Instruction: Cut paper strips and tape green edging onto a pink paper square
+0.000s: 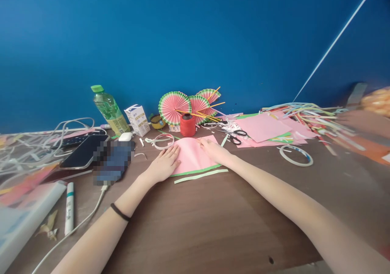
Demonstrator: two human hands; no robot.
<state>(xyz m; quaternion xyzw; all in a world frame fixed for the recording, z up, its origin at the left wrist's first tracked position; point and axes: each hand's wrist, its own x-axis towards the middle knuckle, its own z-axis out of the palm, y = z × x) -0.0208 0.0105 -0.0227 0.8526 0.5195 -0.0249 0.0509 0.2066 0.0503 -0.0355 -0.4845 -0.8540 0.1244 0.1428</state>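
Observation:
A sheet of pink paper (191, 156) with a green strip along its near edge lies on the brown table. My left hand (164, 162) rests flat on the sheet's left side, fingers stretched out. On its right side lies my right hand (214, 150), its fingers extended over the paper. A loose pale green strip (201, 176) sits just in front of the sheet. Behind the paper stands a red spool of thread (187, 126). Round folded paper fans (174, 108), pink with green rims, lean against the wall.
At the left are a green-capped bottle (110, 111), a small carton (137, 119), phones (85, 151), a white marker (69, 209) and tangled cables. To the right lie scissors (237, 136), stacked pink paper (263, 127), a tape roll (296, 155) and many paper strips (319, 119).

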